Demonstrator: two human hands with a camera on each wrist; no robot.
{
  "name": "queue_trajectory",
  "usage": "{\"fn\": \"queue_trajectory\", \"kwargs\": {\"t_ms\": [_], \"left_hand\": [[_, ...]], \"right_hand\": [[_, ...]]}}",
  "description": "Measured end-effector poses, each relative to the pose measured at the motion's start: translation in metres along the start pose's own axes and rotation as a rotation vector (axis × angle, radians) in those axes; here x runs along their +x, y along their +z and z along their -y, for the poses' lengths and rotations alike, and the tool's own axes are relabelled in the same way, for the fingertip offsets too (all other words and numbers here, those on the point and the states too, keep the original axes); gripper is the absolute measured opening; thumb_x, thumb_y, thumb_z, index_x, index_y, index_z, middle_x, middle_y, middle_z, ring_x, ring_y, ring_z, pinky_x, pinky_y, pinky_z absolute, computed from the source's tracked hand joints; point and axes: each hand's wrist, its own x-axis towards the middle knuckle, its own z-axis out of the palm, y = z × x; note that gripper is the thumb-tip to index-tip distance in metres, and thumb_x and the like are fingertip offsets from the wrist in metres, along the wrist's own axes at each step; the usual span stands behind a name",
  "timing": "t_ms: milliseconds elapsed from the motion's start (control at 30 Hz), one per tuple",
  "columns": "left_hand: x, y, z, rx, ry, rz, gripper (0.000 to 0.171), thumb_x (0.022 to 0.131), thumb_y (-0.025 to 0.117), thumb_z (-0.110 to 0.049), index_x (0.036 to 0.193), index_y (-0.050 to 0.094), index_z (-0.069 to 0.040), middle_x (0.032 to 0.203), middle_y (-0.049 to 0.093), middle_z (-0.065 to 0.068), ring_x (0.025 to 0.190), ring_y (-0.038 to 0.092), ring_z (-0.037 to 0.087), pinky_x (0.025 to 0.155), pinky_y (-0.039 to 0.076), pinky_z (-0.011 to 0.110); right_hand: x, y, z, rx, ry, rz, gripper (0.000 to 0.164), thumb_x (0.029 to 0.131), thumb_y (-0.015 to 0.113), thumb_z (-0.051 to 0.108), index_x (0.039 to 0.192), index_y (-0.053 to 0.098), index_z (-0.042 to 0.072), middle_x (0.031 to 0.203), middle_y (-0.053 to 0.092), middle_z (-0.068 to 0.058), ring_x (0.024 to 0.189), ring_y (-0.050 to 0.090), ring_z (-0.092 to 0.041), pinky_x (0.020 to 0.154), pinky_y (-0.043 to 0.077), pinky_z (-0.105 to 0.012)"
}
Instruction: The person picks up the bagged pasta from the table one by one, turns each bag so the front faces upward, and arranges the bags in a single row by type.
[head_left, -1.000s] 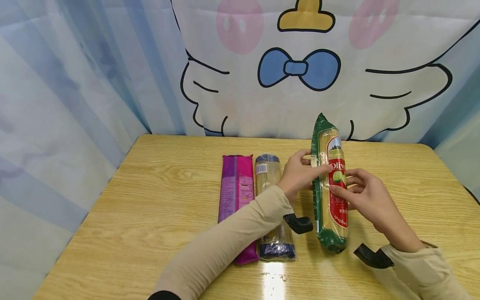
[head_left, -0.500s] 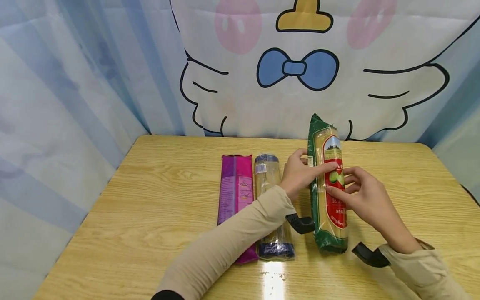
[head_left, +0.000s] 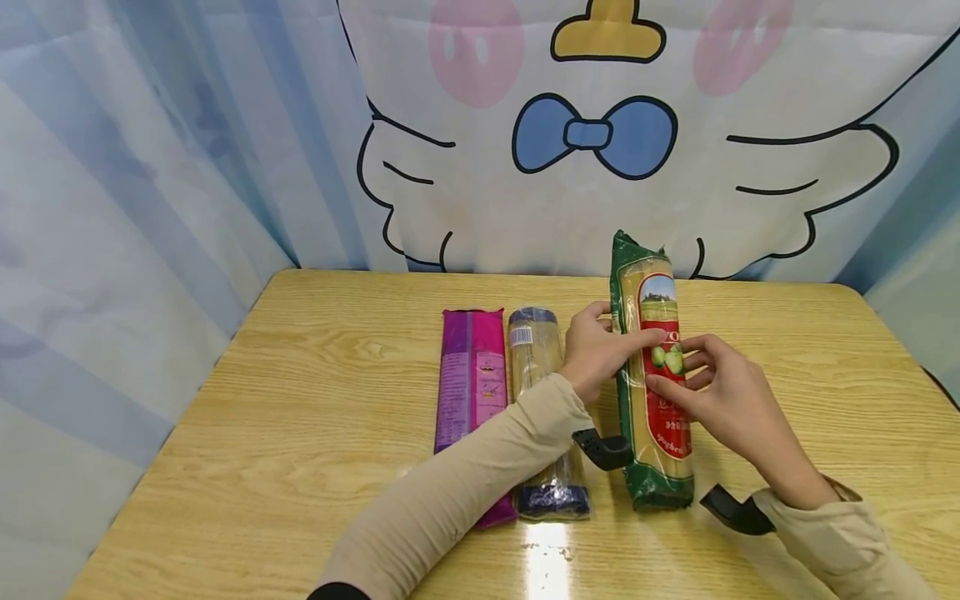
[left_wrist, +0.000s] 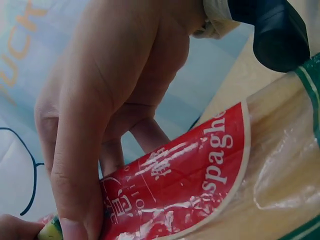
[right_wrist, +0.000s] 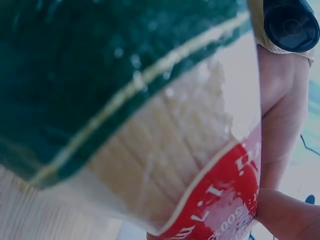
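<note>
Both hands hold a green-ended packet of spaghetti [head_left: 663, 429] with a red label, its far end overlapping the curtain in the head view. My left hand [head_left: 596, 350] grips its left side, thumb across the label and fingers partly hidden behind it. From the right, my right hand [head_left: 731, 400] holds the packet lower down, thumb on the front and fingertips at its right edge. The red label [left_wrist: 175, 185] fills the lower part of the left wrist view. The green end [right_wrist: 110, 65] looms large in the right wrist view.
To the left on the wooden table [head_left: 300, 425] lie a pink and purple packet [head_left: 472, 383] and a clear packet with blue ends [head_left: 555, 502], side by side. My left forearm crosses over both. A patterned curtain [head_left: 592, 217] hangs behind the table.
The spaghetti packet has shifted slightly left and turned so that more of its front label faces the head camera. Both hands keep hold of it; the other two packets stay put.
</note>
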Motion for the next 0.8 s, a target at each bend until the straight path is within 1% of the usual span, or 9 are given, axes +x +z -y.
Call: {"fn": "queue_trajectory", "kwargs": {"t_ms": [100,133,167,300,400,500,633,800], "left_hand": [[0.001,0.000,0.000,-0.076,0.001,0.000,0.046,0.076,0.086,-0.014,0.117,0.065,-0.013,0.089,0.070,0.001,0.074,0.067,0.015,0.067,0.061,0.036],[0.001,-0.001,0.001,-0.104,0.004,0.008,0.043,0.076,0.085,-0.012,0.114,0.065,-0.013,0.086,0.071,0.002,0.072,0.068,0.017,0.066,0.061,0.037],[0.001,-0.001,0.000,-0.121,0.003,0.012,0.043,0.076,0.085,-0.010,0.114,0.065,-0.013,0.086,0.070,0.002,0.072,0.068,0.018,0.066,0.061,0.037],[0.001,-0.002,-0.001,-0.152,-0.002,0.031,0.039,0.078,0.083,-0.008,0.112,0.066,-0.015,0.087,0.072,0.003,0.075,0.069,0.020,0.067,0.062,0.041],[0.002,-0.003,-0.001,-0.176,-0.005,0.039,0.037,0.080,0.082,-0.008,0.112,0.066,-0.015,0.089,0.073,0.005,0.077,0.071,0.022,0.069,0.063,0.043],[0.003,-0.005,-0.001,-0.196,-0.013,0.039,0.037,0.081,0.081,-0.008,0.114,0.066,-0.014,0.091,0.073,0.006,0.078,0.071,0.024,0.072,0.063,0.045],[0.005,-0.006,-0.002,-0.208,-0.027,0.048,0.039,0.081,0.081,-0.008,0.116,0.065,-0.015,0.092,0.073,0.006,0.079,0.072,0.025,0.071,0.063,0.046],[0.005,-0.007,-0.004,-0.212,-0.050,0.068,0.039,0.082,0.081,-0.011,0.117,0.065,-0.016,0.092,0.073,0.004,0.080,0.072,0.024,0.071,0.063,0.045]], "right_hand": [[0.000,0.000,0.000,0.005,0.002,-0.002,0.066,0.087,0.076,0.041,0.127,0.051,-0.005,0.107,0.065,-0.025,0.085,0.070,-0.031,0.057,0.060,-0.032],[0.000,0.000,0.000,0.007,0.004,-0.002,0.067,0.087,0.076,0.041,0.128,0.050,-0.005,0.108,0.065,-0.024,0.086,0.070,-0.032,0.057,0.060,-0.032],[0.000,0.000,0.000,0.008,0.007,0.000,0.067,0.087,0.076,0.041,0.128,0.050,-0.005,0.108,0.065,-0.024,0.087,0.070,-0.032,0.057,0.060,-0.032],[0.000,-0.001,0.000,0.015,0.028,0.026,0.072,0.087,0.074,0.046,0.132,0.047,-0.004,0.113,0.063,-0.025,0.093,0.068,-0.036,0.062,0.061,-0.037],[0.001,-0.004,-0.002,0.033,0.050,0.062,0.076,0.088,0.072,0.049,0.136,0.044,-0.004,0.117,0.061,-0.025,0.099,0.066,-0.039,0.066,0.062,-0.040],[0.002,-0.007,-0.006,0.084,0.059,0.104,0.076,0.091,0.069,0.046,0.139,0.041,-0.005,0.120,0.060,-0.026,0.102,0.065,-0.038,0.068,0.063,-0.040],[0.005,-0.013,-0.012,0.173,0.072,0.165,0.072,0.096,0.065,0.041,0.142,0.037,-0.008,0.126,0.055,-0.027,0.103,0.065,-0.034,0.073,0.063,-0.039],[0.010,-0.017,-0.021,0.288,0.099,0.266,0.070,0.101,0.058,0.038,0.148,0.030,-0.006,0.138,0.047,-0.030,0.111,0.063,-0.029,0.082,0.062,-0.039]]}}
